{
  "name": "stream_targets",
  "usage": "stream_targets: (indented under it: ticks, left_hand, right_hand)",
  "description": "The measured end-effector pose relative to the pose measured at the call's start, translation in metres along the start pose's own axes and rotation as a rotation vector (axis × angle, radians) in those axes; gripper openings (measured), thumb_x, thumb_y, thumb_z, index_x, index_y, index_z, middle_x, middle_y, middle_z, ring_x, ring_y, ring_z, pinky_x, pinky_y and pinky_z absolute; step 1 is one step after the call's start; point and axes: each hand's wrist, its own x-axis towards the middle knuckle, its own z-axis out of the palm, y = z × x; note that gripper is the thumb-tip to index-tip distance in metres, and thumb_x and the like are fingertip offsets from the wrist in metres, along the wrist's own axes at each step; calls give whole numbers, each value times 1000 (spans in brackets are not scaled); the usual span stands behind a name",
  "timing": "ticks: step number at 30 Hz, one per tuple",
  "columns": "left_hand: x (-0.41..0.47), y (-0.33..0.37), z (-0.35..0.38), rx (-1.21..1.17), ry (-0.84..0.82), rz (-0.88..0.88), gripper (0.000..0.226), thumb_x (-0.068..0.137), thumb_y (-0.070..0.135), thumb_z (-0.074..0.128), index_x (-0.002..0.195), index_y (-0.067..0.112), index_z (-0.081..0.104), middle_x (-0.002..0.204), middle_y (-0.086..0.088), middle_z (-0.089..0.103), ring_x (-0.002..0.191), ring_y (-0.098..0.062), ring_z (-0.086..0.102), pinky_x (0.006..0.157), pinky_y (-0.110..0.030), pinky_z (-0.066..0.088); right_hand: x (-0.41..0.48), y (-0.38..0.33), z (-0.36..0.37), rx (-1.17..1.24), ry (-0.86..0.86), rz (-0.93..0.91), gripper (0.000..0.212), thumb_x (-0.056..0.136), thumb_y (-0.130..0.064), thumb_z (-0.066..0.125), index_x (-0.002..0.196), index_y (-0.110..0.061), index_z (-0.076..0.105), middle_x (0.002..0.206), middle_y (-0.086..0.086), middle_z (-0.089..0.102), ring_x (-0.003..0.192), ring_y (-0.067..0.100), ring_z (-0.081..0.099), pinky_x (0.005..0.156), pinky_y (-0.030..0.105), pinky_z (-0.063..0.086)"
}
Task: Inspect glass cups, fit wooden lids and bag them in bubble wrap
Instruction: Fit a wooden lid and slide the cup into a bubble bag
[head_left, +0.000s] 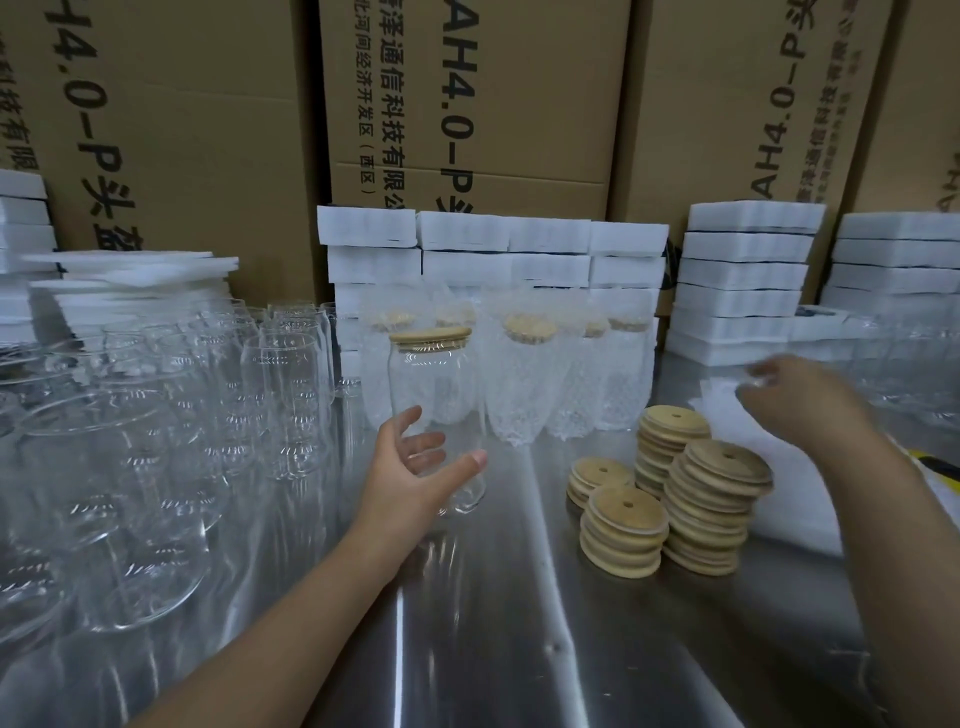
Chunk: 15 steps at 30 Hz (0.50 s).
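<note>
Middle of the frame: glass cup (436, 395), wooden lid (430, 335) on top, gripped low down by the left hand (415, 470). Right side: right hand (795, 395), too blurry to tell if holding anything. Might slip and smash on the metal table (519, 623), held so low with just one hand.

Table (519, 623): bare metal, smooth and glossy, with streaked reflections. Open cups (291, 405) and the lidded cup (436, 395): clear, smooth, glossy glass; the fitted lid (430, 335) and the stacked lids (717, 504) are pale wood with a matt finish. Bags (519, 395) round the finished cups are clear bubble-wrap plastic, dimpled and faintly shiny; foam blocks (748, 270) are white and matt; boxes (519, 104) are brown cardboard, matt, printed in black.
</note>
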Motion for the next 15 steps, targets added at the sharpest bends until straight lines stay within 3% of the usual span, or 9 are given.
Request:
stream_targets:
  ticks: [2, 4, 8, 12, 15]
  left_hand:
    - [1, 1, 1, -41, 22, -21, 85, 57, 37, 86, 129, 34, 41, 116, 3, 61, 109, -10, 62, 74, -32, 54]
    - [1, 2, 1, -62, 33, -41, 90, 56, 43, 90, 129, 33, 40, 115, 3, 62, 109, -18, 64, 71, -31, 52]
    - [1, 5, 1, -91, 55, -50, 93, 54, 42, 78, 137, 26, 39, 118, -2, 63, 111, -25, 64, 70, -30, 50]
    - [4, 4, 1, -112, 81, -59, 74, 73, 26, 81, 134, 25, 39, 117, -4, 62, 110, -26, 64, 68, -27, 50]
    - [6, 4, 0, -125, 112, -54, 71, 75, 24, 81, 133, 26, 39, 117, -4, 62, 110, -30, 64, 62, -25, 49]
  right_hand:
    - [17, 24, 6, -316, -171, 83, 45, 93, -34, 53, 132, -10, 53, 138, 16, 51, 122, 36, 48, 101, 42, 42]
    - [26, 39, 15, -481, -237, 94, 40, 94, -31, 50, 126, -7, 56, 132, 16, 54, 117, 33, 51, 98, 38, 44]
    - [22, 43, 19, -420, -198, 209, 32, 95, -21, 49, 119, -1, 56, 128, 20, 53, 113, 37, 51, 99, 42, 43]
    - [16, 35, 18, -423, -192, 223, 37, 98, -18, 42, 131, -1, 49, 138, 20, 45, 121, 38, 46, 103, 40, 39]
    - [12, 21, 10, -391, -100, 208, 36, 96, -12, 40, 126, 5, 52, 133, 26, 47, 120, 41, 45, 103, 44, 39]
